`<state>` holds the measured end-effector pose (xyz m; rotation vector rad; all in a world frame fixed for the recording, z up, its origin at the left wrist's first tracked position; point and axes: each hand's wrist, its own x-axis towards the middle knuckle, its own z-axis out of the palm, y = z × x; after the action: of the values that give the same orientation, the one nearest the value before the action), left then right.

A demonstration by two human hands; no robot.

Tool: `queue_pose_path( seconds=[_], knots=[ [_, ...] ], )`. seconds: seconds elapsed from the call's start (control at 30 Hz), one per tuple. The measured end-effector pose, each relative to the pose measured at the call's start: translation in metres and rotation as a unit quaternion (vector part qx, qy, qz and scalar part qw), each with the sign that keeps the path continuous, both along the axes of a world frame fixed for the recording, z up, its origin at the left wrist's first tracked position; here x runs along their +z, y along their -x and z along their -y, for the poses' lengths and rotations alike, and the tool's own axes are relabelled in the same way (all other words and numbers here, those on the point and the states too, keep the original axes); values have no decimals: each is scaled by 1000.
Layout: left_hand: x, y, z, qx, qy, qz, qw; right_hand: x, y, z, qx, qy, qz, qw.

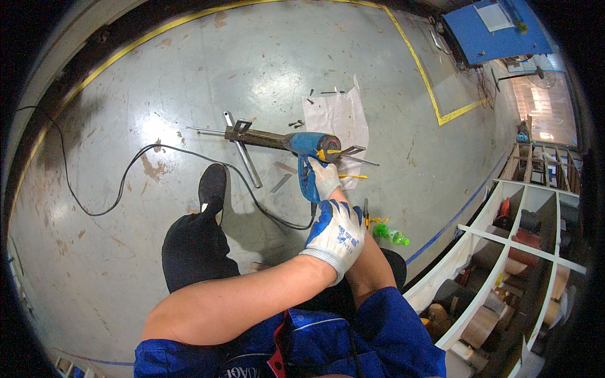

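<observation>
My right hand, in a white and blue work glove, grips the handle of a blue electric drill. The drill lies level and points left, its front end against a dark metal bar just above the floor. A silver metal tube crosses under that bar. My left hand, gloved the same way, rests on my right wrist and holds no object. The drill's black cable runs from the handle across the floor to the left. My black shoe stands just left of the hands.
A white sheet with small screws beside it lies behind the drill. Yellow-handled pliers and a green bottle lie to my right. White shelves holding rolls stand at right; a blue board stands beyond the yellow floor line.
</observation>
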<state>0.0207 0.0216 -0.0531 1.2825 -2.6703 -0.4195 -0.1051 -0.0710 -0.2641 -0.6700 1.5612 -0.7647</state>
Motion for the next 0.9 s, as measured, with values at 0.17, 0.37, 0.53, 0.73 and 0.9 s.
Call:
queue_pose_path(
  seconds=[0.17,0.37,0.53,0.73,0.9],
  knots=[
    [4,-6,1,-2,-8,15,1000,0,-13,4,-4,-12,13,1000],
    [5,-5,0,2,7,11,1000,-2,-13,2,-3,-3,41,999],
    [7,-5,0,-1,5,9,1000,-3,-12,3,-4,10,58,998],
    [8,-6,0,-6,10,26,1000,3,-18,4,8,-7,29,1000],
    [6,-5,-1,1,21,21,1000,-1,-18,4,3,7,46,999]
  ],
)
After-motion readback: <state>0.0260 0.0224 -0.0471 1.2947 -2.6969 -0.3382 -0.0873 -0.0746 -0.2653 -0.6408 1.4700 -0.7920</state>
